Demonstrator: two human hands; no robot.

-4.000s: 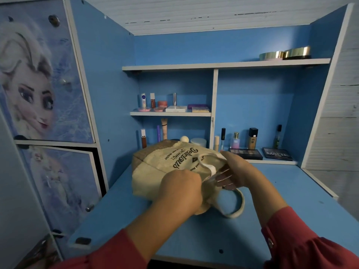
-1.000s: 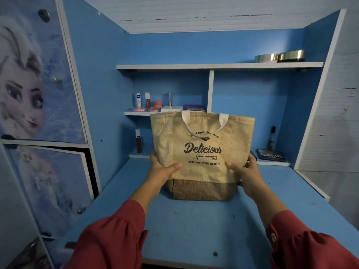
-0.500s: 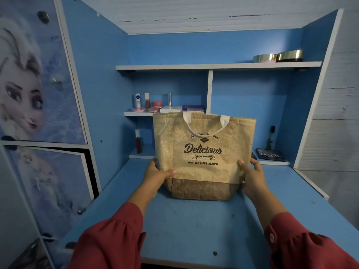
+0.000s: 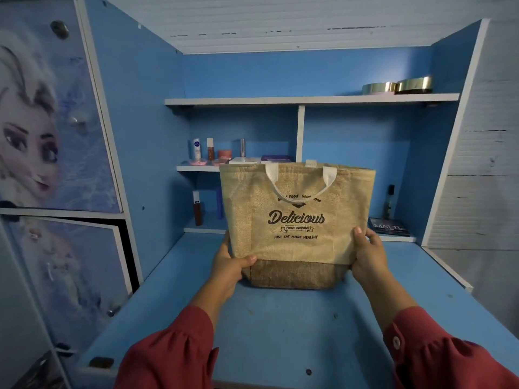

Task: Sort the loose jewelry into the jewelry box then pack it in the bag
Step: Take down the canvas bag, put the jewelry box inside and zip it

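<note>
The bag (image 4: pixel 297 226) stands upright toward the rear edge of the bench (image 4: pixel 280 332), left hand (image 4: pixel 229 266) and right hand (image 4: pixel 366 255) each curling a grip round its lower sides, apparently to steady it; jewelry box unseen.

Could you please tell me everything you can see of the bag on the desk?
The bag is a tan, jute-like tote with a darker brown woven band along its base and white strap handles, the front one drooping over the face. Dark print reads "Delicious", "Fresh Everyday" and "Just eat more healthy". It stands upright on the blue desk, before the shelves. The left hand and right hand grip its lower sides. Its contents are hidden.
</note>
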